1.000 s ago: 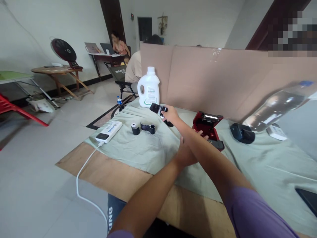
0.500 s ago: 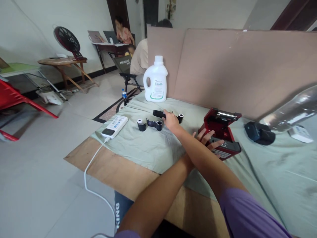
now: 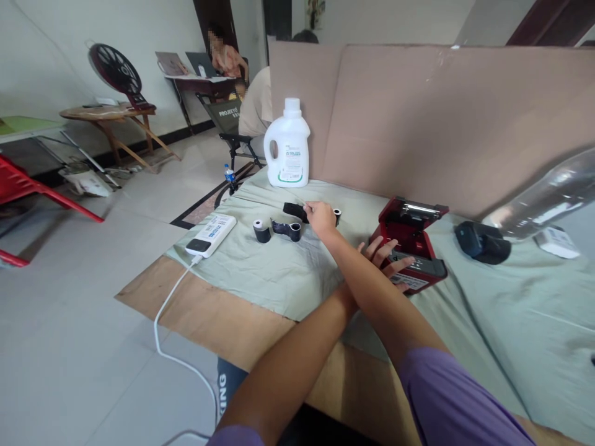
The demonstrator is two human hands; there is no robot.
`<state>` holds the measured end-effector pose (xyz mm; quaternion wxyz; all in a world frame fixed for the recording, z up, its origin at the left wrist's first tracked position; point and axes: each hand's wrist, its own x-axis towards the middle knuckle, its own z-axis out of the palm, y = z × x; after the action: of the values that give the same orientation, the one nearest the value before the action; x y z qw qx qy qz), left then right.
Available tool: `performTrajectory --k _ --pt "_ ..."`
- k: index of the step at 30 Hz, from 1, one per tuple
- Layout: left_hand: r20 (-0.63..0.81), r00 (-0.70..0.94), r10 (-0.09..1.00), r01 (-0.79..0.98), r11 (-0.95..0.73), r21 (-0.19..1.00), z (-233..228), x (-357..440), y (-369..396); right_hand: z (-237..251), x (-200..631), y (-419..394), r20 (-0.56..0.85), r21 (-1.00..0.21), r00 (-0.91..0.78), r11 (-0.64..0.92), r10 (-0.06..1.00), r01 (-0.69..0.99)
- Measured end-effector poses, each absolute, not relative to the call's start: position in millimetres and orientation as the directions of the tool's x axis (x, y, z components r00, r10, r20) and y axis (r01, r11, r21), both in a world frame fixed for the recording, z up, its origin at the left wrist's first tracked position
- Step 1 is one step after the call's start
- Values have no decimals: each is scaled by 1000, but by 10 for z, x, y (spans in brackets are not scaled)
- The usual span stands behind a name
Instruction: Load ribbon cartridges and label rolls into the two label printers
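- Arms crossed over the table: right forearm runs out to the far left, left forearm passes under it toward the right.
- Right hand [image 3: 321, 218] rests on the green cloth [image 3: 279, 272], fingers curled loosely over a black part [image 3: 294, 210] lying flat there; whether it is truly clamped on it or just touching, I cannot tell.
- Small paper roll [image 3: 337, 215] sits just beyond the right hand's knuckles, partly hidden by them.
- Left hand [image 3: 383, 257] lies with fingers spread apart, flat against the front of the red label printer [image 3: 409, 238], gripping nothing.
- Printer's lid stands open, facing the cardboard screen [image 3: 418, 118]; a white label shows on its front panel.
- Left of the right hand: a black curled strip piece [image 3: 287, 229], then a second small roll [image 3: 261, 230] standing on end, the two just beside each other.
- White power bank [image 3: 211, 235] at the cloth's left edge, white cable [image 3: 162, 334] trailing off the bare wooden table edge [image 3: 195, 316] to the floor.
- White detergent jug [image 3: 287, 145] upright at the cloth's far corner, against the cardboard.
- Black device [image 3: 481, 241] right of the printer, well apart from both hands.
- Clear plastic bottle [image 3: 543, 198], blurred, tilted at the right edge.
- Other people sit beyond the screen.
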<state>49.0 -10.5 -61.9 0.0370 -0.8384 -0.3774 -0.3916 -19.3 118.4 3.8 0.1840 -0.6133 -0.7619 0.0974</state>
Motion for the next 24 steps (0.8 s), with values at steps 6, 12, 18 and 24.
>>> performTrajectory --k 6,12,18,24 --pt "677 411 611 648 -718 254 -596 479 -115 0 -174 1197 137 -392 -183 223 974 892" --pt "703 387 597 657 -713 243 -682 534 -79 -11 -169 1158 129 -365 -179 215 975 906" --pt "755 351 554 663 -716 217 -717 546 -74 -26 -178 1107 130 -300 -185 216 974 929" --pt "738 366 567 665 -714 219 -691 537 -83 30 -199 1066 269 -323 -256 337 929 884"
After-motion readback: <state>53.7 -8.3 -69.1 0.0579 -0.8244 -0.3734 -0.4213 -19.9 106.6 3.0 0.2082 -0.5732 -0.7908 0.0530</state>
